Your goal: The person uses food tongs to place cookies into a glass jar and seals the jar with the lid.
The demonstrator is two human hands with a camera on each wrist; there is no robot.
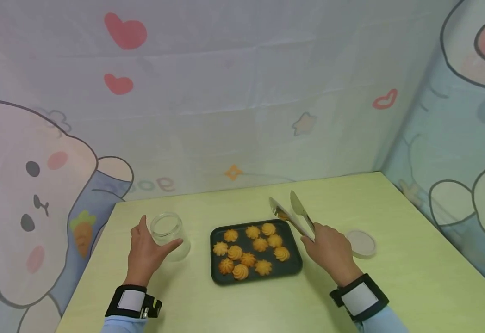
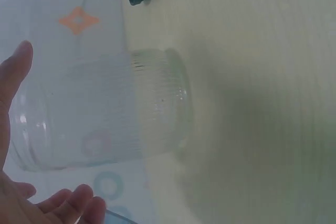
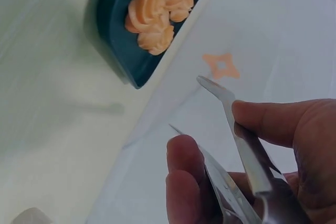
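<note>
1. Table [image 1: 234, 300] is pale yellow-green.
2. Tray [image 1: 221, 276] is dark teal, cookies [image 1: 251, 252] golden orange.
3. Jar [image 1: 167, 231] is clear ribbed glass, tongs [image 1: 294, 215] shiny silver.
4. Backdrop [image 1: 226, 92] is pastel with red hearts and cartoon bunnies.

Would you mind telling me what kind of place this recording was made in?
Probably a staged tabletop set, not a real kitchen: cartoon-rabbit backdrop sheets wall in a pale green table, which bears only a dark tray of piped cookies, a glass jar and a lid.
</note>
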